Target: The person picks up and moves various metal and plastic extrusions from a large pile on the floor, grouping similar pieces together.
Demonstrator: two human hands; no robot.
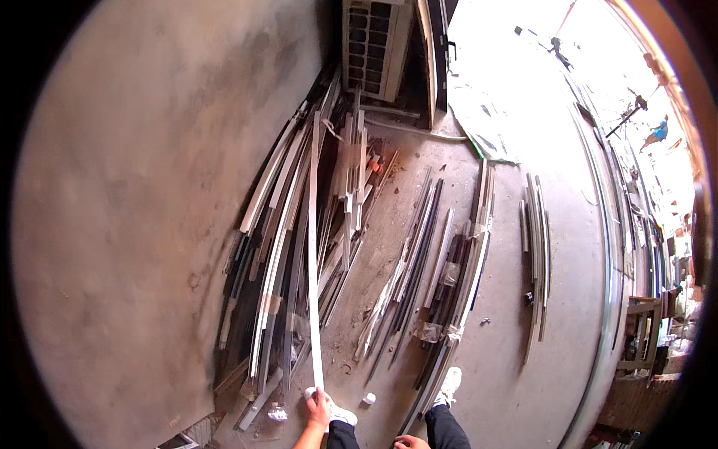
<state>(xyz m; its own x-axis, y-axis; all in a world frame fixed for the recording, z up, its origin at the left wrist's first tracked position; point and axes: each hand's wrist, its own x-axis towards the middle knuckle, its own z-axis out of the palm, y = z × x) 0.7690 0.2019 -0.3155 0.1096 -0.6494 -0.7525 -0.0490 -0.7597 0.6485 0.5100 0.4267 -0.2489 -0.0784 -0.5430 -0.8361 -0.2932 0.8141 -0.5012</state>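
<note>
My left hand (319, 409) is closed around the near end of a long, pale metal profile (314, 254). The profile stretches away from me over a pile of metal profiles (280, 247) along the wall. At the lower edge, my right hand (410, 443) is partly cut off. Its visible fingers look curled, and whatever they may hold is hidden. Close to it lies the near end of a long bundle of profiles (462, 288), with clear wrapping around parts of it.
An outdoor air-conditioner unit (372, 49) stands at the far end by an open dark door (437, 60). Thinner profiles (407, 262) and another narrow stack (535, 247) lie on the concrete floor. A white cap (369, 399) is near my shoes. At right stands a wooden frame (642, 337).
</note>
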